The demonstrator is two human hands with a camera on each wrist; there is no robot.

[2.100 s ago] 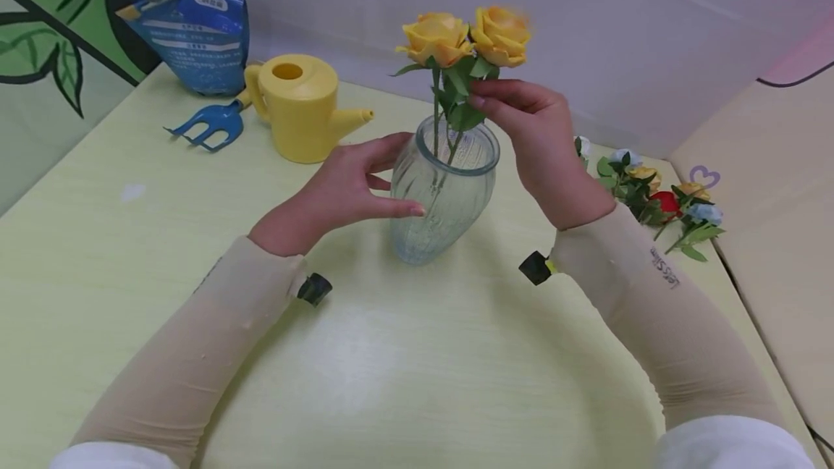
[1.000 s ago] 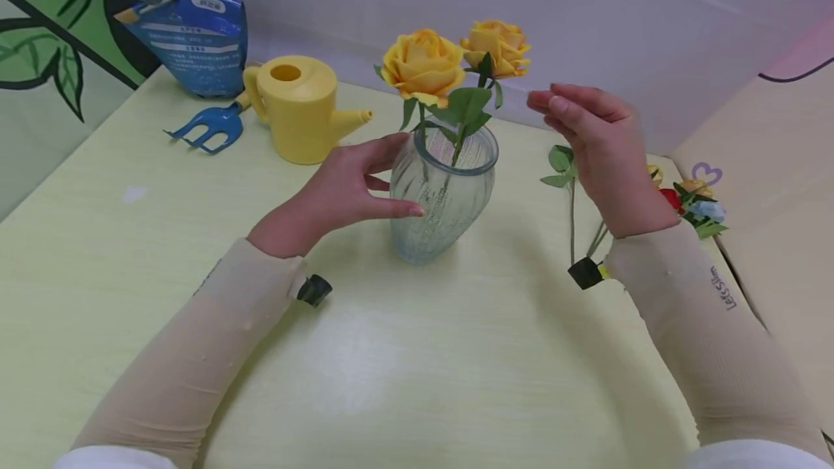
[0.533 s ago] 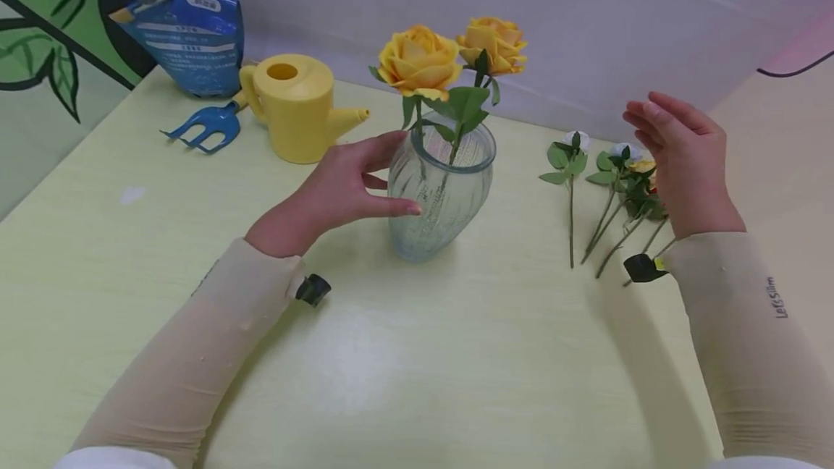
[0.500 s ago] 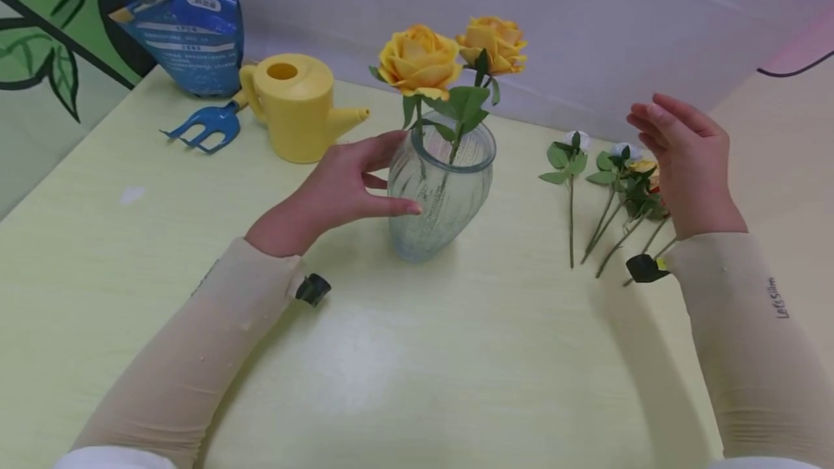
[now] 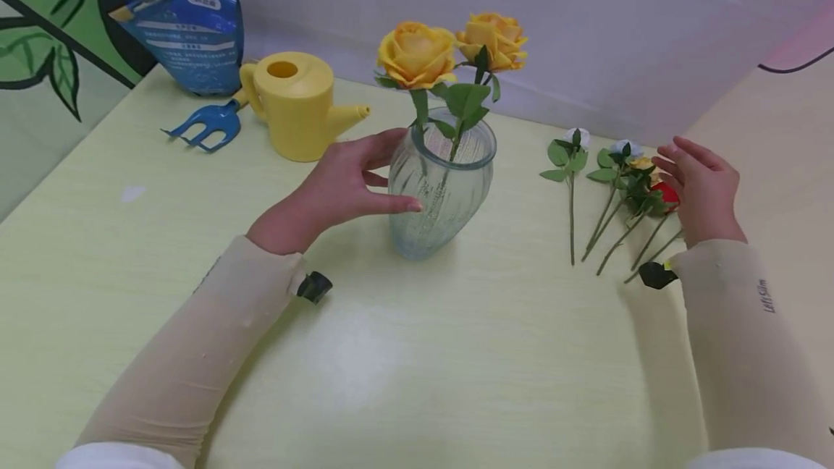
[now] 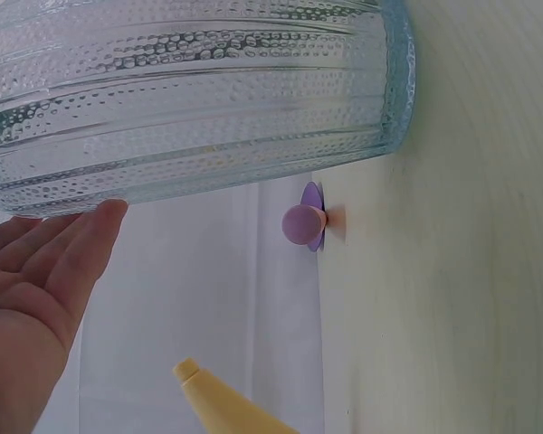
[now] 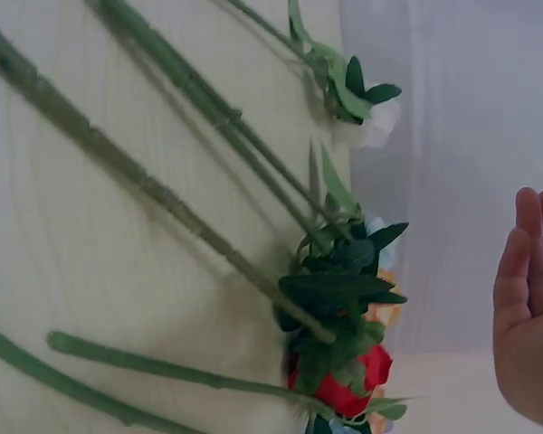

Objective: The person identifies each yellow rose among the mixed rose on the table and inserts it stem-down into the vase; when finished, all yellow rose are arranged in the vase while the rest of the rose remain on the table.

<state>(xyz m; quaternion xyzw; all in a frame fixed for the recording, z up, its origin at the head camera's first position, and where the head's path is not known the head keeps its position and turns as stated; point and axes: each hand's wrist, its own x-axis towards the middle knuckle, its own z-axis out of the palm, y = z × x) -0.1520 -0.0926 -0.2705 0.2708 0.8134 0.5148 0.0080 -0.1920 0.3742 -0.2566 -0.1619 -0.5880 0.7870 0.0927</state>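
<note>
1. Left hand [image 5: 342,183], left of centre in my head view, grasps the glass vase [image 5: 452,197]: the thumb lies across the front and the fingers reach toward the far side. On the left wrist feed I see fingertips against the textured glass.
2. Right hand [image 5: 709,194], at the right of the frame, is released, its fingers lightly bent, near the red rose [image 5: 667,196]. The right wrist feed shows me a gap between hand and bloom.
3. At the centre of the frame, the vase stands on the pale table [image 5: 417,360] with two yellow roses [image 5: 417,55] in it, blooms well above the rim.
4. Right of centre I see a white rose [image 5: 578,138] lying slightly apart from a bunch with the red rose and a pale blue rose [image 5: 625,148]; their stems run downward in the frame.
5. Toward the upper left are a yellow watering can [image 5: 300,111], spout pointing right, a blue hand fork [image 5: 215,124] beside it, and a blue bag [image 5: 195,45] behind the fork.
6. Beige sleeves [image 5: 163,353] enter from both lower corners.
</note>
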